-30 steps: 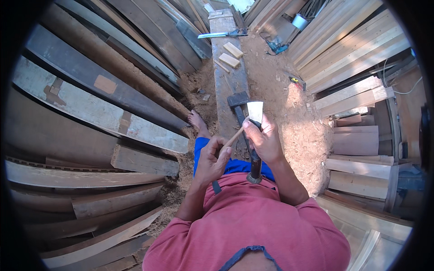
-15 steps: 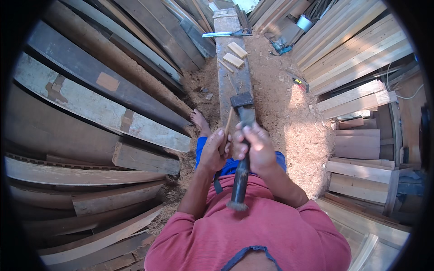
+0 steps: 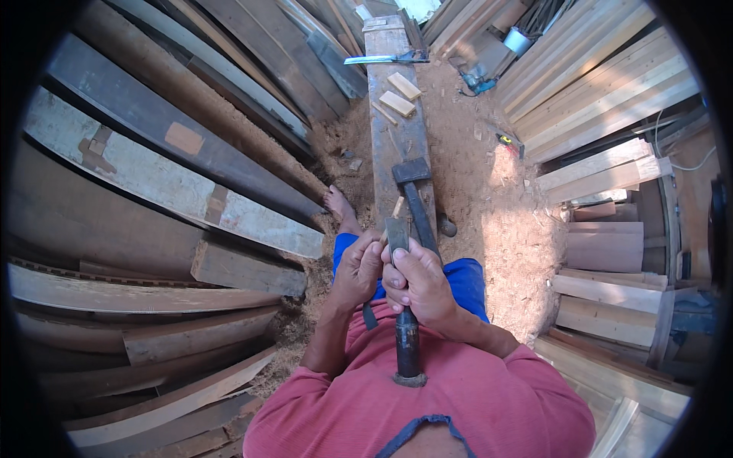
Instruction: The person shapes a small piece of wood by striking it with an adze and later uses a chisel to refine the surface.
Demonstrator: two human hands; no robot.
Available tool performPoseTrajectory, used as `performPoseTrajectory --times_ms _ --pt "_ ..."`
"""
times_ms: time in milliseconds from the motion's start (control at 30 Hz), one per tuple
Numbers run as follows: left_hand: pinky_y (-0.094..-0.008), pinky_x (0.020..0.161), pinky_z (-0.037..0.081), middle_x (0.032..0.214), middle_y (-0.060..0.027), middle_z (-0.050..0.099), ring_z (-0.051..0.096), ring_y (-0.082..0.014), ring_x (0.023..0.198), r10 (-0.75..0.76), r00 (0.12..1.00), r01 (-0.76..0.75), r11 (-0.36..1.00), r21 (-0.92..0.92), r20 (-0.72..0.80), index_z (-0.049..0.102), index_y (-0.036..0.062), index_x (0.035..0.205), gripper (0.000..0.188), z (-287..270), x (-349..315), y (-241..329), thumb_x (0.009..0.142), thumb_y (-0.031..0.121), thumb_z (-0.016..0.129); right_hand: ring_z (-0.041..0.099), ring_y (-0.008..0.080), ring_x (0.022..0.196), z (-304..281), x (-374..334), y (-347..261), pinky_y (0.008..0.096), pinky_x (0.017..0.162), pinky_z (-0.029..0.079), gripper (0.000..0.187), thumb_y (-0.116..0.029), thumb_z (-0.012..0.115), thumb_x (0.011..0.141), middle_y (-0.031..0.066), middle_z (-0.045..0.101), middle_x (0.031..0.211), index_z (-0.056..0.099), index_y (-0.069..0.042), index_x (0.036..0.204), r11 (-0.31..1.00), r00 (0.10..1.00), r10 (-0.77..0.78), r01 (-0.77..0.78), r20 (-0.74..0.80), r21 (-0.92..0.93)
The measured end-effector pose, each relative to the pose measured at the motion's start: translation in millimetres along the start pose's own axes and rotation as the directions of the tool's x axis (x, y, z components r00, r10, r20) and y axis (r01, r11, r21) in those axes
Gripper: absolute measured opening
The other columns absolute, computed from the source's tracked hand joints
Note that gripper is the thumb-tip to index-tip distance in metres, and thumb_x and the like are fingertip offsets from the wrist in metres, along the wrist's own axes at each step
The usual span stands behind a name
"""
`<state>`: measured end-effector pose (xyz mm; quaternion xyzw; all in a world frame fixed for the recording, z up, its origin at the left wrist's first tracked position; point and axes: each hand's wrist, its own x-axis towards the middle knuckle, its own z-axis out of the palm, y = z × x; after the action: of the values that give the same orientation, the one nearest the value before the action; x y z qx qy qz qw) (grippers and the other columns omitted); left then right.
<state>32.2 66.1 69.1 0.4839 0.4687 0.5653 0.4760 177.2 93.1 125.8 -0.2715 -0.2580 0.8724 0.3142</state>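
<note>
1. Over the long wooden beam [image 3: 397, 145], both hands are close together in front of the person's red shirt.
2. The right hand [image 3: 418, 284] is wrapped tight around a chisel [image 3: 403, 305]. Its dark handle points back at the chest and its flat blade sticks up past the fingers.
3. The left hand [image 3: 357, 269] is curled shut, pinching a thin wooden stick [image 3: 397, 208] against the blade.
4. A second ago the right hand held a small pale piece, and the chisel sat lower. Now the pale piece is gone and the chisel is up by the stick, so it looks like cutting is next.
5. A mallet [image 3: 416, 198] lies on the beam just past the hands.
6. Two small wood blocks [image 3: 401, 95] and a saw [image 3: 382, 59] lie farther along.
</note>
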Motion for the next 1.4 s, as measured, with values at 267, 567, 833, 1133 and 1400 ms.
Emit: performPoseTrajectory --times_ms 267,567,833,1133,1400 --pt "-0.0253 0.051 0.035 0.063 0.002 0.045 0.042 -0.008 0.056 -0.226 0.973 0.225 0.974 0.036 0.053 0.054 0.0037 0.084 0.032 -24 -66 -24 0.103 0.027 0.044 0.037 0.0072 0.044 -13 -21 -42 0.0256 0.042 0.04 0.018 -0.023 0.04 0.104 -0.0006 0.041 0.065 0.046 -0.007 0.103 0.959 0.963 -0.266 0.261 -0.037 -0.106" --pt "-0.0247 0.057 0.038 0.07 0.0006 0.049 0.046 -0.0086 0.062 0.133 0.985 -0.106 0.969 0.224 -0.111 0.058 0.0031 0.091 0.027 -21 2 -22 0.104 0.021 0.043 0.037 0.0053 0.047 4 15 9 0.0235 0.044 0.04 0.016 -0.023 0.043 0.104 -0.0027 0.041 0.069 0.049 -0.008 0.104 0.996 0.993 0.058 -0.064 0.104 0.058" --pt "-0.0276 0.055 0.039 0.07 -0.0011 0.053 0.048 -0.0096 0.062 0.093 0.988 -0.07 0.982 0.174 -0.127 0.06 0.0001 0.099 0.027 -4 -29 1 0.103 0.022 0.045 0.037 0.0046 0.046 6 -7 0 0.0231 0.043 0.04 0.02 -0.026 0.044 0.103 -0.0025 0.041 0.067 0.049 -0.007 0.103 1.0 0.997 0.021 -0.021 0.075 -0.012" --pt "-0.0263 0.05 0.035 0.064 0.0005 0.05 0.046 -0.0079 0.055 -0.039 0.999 0.039 0.954 0.296 -0.008 0.058 0.0037 0.089 0.03 -28 -99 -32 0.104 0.026 0.044 0.037 0.0058 0.042 -19 -42 -61 0.0237 0.039 0.038 0.02 -0.024 0.043 0.103 -0.0016 0.041 0.058 0.05 -0.005 0.101 0.869 0.855 -0.491 0.494 -0.164 -0.026" --pt "-0.0213 0.041 0.028 0.056 -0.0014 0.05 0.039 -0.0071 0.044 -0.229 0.973 0.191 0.879 -0.438 -0.035 0.059 0.0042 0.088 0.042 -14 -19 -21 0.105 0.036 0.038 0.043 0.0036 0.051 -34 30 -44 0.0213 0.045 0.038 0.024 -0.023 0.058 0.097 -0.0037 0.048 0.065 0.058 -0.005 0.113 0.831 0.959 -0.284 0.237 -0.018 -0.503"
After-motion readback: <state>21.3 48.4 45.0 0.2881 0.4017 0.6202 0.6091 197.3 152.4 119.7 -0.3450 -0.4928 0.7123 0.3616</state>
